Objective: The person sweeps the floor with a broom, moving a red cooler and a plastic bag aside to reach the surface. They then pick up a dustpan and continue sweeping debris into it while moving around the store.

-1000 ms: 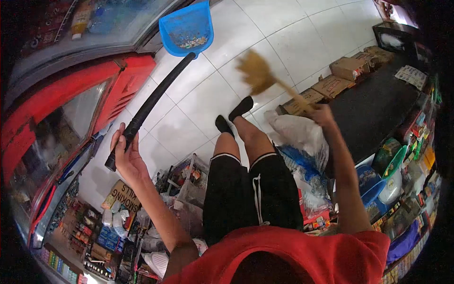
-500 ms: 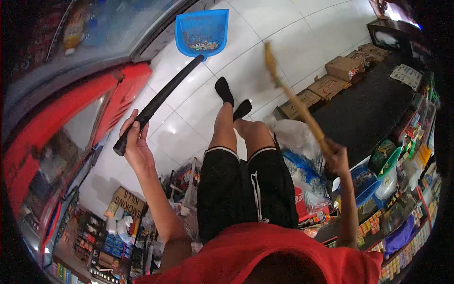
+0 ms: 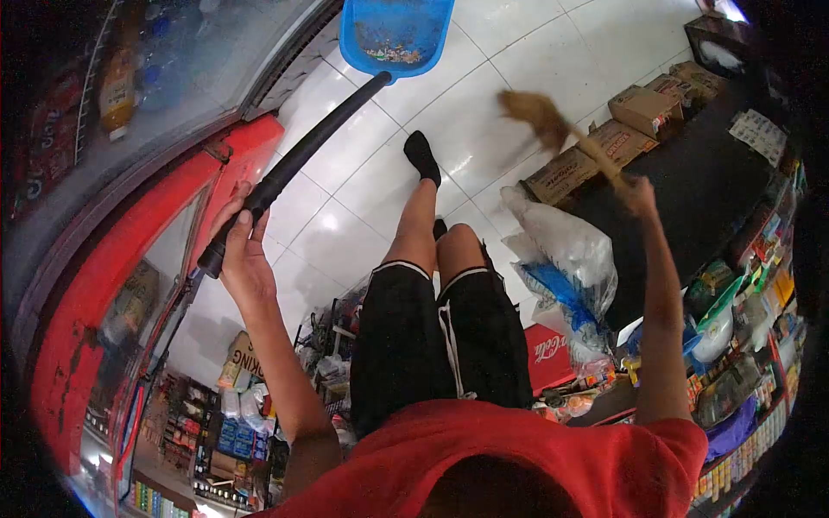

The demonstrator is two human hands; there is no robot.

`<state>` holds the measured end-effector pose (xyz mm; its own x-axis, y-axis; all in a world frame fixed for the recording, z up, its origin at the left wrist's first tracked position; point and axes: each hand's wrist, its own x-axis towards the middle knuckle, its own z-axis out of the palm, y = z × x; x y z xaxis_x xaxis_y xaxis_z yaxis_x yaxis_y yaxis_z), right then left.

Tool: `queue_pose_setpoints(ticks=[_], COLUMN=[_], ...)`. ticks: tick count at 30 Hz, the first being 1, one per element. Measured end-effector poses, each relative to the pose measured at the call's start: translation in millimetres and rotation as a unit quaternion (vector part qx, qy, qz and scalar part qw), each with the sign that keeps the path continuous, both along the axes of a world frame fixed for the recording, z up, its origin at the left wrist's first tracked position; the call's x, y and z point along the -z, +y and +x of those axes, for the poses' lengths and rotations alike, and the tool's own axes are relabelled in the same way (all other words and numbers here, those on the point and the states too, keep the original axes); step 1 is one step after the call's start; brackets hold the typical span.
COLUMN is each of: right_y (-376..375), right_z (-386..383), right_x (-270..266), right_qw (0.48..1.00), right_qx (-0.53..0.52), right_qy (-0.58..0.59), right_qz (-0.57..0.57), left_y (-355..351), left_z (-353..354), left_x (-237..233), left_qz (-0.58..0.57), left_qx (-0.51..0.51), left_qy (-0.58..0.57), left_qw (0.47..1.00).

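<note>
My left hand (image 3: 245, 250) is closed around the top end of a long black handle (image 3: 321, 138). That handle runs forward to a blue dustpan (image 3: 351, 34) on the tiled floor, with small bits of litter (image 3: 395, 55) in it. On the other side, my right hand (image 3: 637, 197) grips the stick of a yellowish-brown broom (image 3: 537, 116). The broom head, slightly blurred, is right of the dustpan and apart from it, near the cardboard boxes. My foot in a black sock (image 3: 422, 155) stands between the two tools; the other foot is mostly hidden behind my knee.
A red-framed glass cabinet (image 3: 246, 142) stands close on the left. To the right is a dark counter (image 3: 691, 190) with cardboard boxes (image 3: 622, 142) along it. Clear plastic bags (image 3: 574, 246) and a red Coca-Cola crate (image 3: 547, 356) sit by my legs. Packed shelves lie at both sides.
The broom has swung, its head now lower, broader in view and nearer the boxes, as my right hand rose and moved right. The dustpan appears higher in view, still held by its handle.
</note>
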<state>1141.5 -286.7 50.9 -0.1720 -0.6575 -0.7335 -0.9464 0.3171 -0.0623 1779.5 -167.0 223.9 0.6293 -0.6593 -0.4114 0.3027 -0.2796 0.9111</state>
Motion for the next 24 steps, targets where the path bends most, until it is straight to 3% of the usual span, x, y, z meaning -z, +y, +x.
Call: queue_pose_setpoints(ticks=[2,6,8,10,14,16,18,20,22,24], right_y=[-27,-53,-32,-1,75,100,92,110,111,136], right_z=[-52,-18,-8,35,106,142,181,195,210,236], right_x=[31,-13,-49,-101,-175,-204,-234,-200,-144,-52], right_qw=[0.991,0.995,0.996,0.983,0.950,0.931,0.915,0.896,0.871,0.850], right_qx=[-0.092,-0.006,0.031,0.145,0.225,0.296,0.280,0.201,0.133,-0.022], right_qy=[0.034,0.066,-0.033,-0.102,-0.208,-0.210,-0.203,-0.357,-0.372,-0.476], right_qz=[-0.096,-0.073,-0.083,-0.052,-0.063,0.026,0.209,0.173,0.293,0.225], left_y=[-3,-7,-6,-8,-11,-13,-15,-18,-20,-27], left_z=[0,8,13,12,5,-1,-9,-21,-36,-52], left_x=[2,6,8,5,0,-5,-11,-15,-20,-25], left_qz=[0.012,0.001,0.010,0.011,0.010,0.000,-0.005,-0.024,-0.034,-0.050], left_qx=[0.005,0.026,0.019,0.024,0.023,0.030,0.037,0.034,0.020,0.005], left_qy=[-0.006,-0.017,-0.010,-0.017,-0.026,-0.025,-0.025,-0.028,-0.028,-0.036], left_qw=[1.000,1.000,1.000,1.000,0.999,0.999,0.999,0.999,0.999,0.998])
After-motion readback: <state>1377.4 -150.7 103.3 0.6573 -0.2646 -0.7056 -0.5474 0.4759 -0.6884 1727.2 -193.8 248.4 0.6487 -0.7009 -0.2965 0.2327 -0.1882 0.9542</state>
